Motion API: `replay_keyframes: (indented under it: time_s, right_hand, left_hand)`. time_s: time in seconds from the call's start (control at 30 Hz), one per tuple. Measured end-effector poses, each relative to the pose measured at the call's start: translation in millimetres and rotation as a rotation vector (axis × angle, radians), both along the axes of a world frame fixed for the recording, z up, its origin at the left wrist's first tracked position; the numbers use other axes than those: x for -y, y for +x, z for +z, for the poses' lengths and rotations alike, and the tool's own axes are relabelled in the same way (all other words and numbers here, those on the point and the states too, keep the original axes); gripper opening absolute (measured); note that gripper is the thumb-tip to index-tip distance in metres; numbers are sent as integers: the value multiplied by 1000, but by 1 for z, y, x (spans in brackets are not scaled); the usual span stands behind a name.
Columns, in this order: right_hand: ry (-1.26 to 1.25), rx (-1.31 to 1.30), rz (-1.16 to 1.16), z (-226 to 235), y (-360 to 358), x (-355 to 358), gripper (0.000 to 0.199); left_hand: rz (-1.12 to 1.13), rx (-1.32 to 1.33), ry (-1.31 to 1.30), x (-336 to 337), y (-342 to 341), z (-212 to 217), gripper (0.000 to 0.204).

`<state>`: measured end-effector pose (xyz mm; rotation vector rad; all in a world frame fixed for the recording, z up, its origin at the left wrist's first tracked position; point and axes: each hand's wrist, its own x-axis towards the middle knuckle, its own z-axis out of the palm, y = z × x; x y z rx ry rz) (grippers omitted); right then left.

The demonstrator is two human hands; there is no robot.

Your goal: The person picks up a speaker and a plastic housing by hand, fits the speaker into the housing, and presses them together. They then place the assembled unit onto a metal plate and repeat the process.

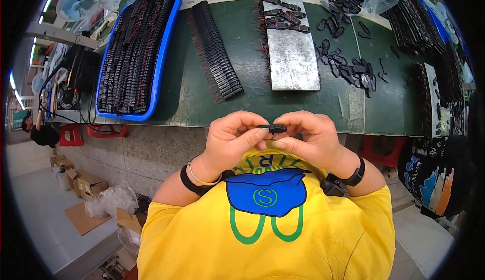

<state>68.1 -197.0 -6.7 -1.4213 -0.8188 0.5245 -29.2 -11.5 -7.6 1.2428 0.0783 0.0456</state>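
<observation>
Just in front of the table's near edge, my left hand [236, 134] and my right hand [309, 137] meet at chest height. Between their thumbs and fingertips they pinch a small black part [274, 128], one hand at each end; its finer shape is covered by my fingers. Straight beyond lies a silvery metal plate [293, 60], with several black pieces with thin red wires [287, 15] across its far end. Left of the plate a long, slanting row of similar black pieces [217, 50] has red wires along its left side.
A blue tray [153, 106] packed with rows of black wired pieces stands at the left of the green table [187, 103]. Loose black strips [353, 73] lie right of the plate, near a clear plastic bag [379, 0]. A person [44, 134] is far left; another sleeve [437, 174] shows at right.
</observation>
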Motion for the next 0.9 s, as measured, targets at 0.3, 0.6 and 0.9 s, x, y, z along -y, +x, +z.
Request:
replay_keyframes:
  time_s: [0.3,0.6,0.9]
  right_hand:
    - [-100,-50,-49,4,4,-1,11]
    - [-142,-656,62,12,7,-5,18]
    - [-264,-580,107,20,6,-7,19]
  left_hand:
    - [-38,-107,121,-6,3,19,18]
    - [-294,-358,194,-15,25,39,15]
    - [-273,-394,129,-11,19,27,11]
